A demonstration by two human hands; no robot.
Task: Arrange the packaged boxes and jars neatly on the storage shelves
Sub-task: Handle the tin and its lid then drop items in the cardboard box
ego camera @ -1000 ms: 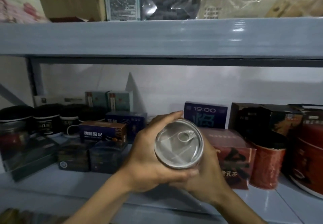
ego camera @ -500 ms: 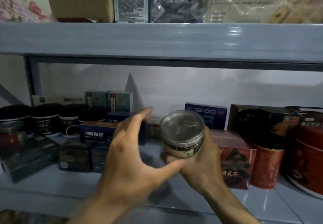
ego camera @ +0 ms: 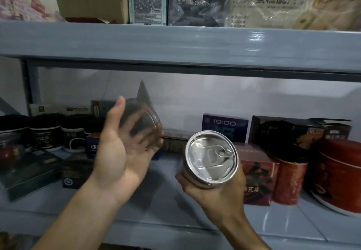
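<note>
Clear lid point(ego camera: 148, 117) in curled fingers of left hand point(ego camera: 121, 152), foil-sealed jar point(ego camera: 212, 159) in curled fingers of right hand point(ego camera: 218, 193)

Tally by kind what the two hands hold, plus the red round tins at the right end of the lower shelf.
Pull-tab can: 1, in the right hand.
Clear lid: 1, in the left hand.
Red round tins: 2, a tall tin and a wide tin beside it.
Total: 4.
</note>
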